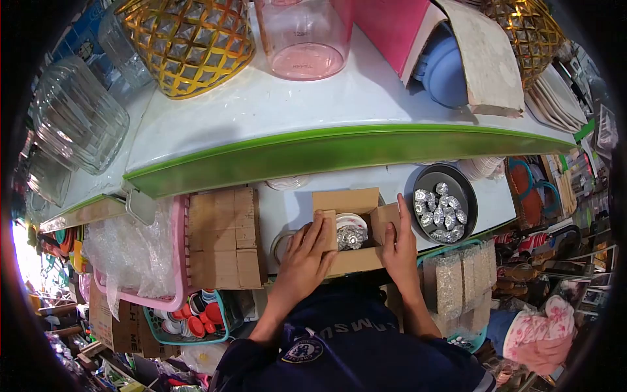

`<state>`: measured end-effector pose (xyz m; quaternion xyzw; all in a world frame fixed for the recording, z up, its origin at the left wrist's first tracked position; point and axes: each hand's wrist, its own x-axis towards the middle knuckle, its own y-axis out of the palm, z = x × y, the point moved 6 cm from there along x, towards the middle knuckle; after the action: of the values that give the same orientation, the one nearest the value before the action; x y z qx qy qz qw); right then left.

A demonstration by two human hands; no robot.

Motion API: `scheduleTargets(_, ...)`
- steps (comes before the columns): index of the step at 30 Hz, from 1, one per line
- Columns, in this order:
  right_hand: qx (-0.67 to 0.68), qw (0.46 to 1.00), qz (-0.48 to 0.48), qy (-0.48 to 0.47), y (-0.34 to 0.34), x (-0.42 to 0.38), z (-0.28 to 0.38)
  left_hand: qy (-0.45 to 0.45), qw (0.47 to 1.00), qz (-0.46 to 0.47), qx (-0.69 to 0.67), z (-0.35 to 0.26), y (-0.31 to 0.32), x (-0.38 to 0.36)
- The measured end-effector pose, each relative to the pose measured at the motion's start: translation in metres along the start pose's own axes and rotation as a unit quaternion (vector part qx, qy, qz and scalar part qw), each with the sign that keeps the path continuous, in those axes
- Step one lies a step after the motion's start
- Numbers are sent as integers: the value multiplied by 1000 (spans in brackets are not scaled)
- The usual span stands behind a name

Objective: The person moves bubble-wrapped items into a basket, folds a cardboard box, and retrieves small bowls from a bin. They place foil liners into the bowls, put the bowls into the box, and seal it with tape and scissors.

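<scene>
An open cardboard box point(356, 261) stands at the middle of the lower shelf, its flaps raised. Inside it a white bowl or dish with a patterned rim point(353, 221) shows, along with a silvery shiny item point(351, 238). My left hand point(302, 253) lies on the box's left flap, fingers extended and slightly spread. On the right flap rests my right hand point(401, 253), index finger pointing up and the other fingers partly bent. To the right, a dark round pan point(468, 189) holds several silvery foil-like pieces point(441, 213).
Above is a white shelf point(261, 108) with a green front edge point(339, 147). Brown cartons point(224, 238) and a pink basket point(176, 297) are at left. A teal basket point(483, 338) with wrapped packs is at lower right. A pink-tinted glass container point(307, 55) stands above.
</scene>
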<state>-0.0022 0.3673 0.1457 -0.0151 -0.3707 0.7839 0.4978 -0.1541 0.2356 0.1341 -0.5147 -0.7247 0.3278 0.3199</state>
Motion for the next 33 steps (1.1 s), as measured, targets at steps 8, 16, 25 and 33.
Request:
scheduleTargets(8,156,985,33,67,11,-20,-6,10,998,53,-45,-6,13,-3)
scheduleTargets(16,60,987,147,-32,22,-16,-2,61,996,55,14,-3,10,1)
scheduleTargets(25,179,966,180,-41,16,-19,-21,63,995,22,-77,4,3,2)
scheduleTargets(33,207,964,162,-30,17,-19,-28,10,995,-22,-101,10,8,5)
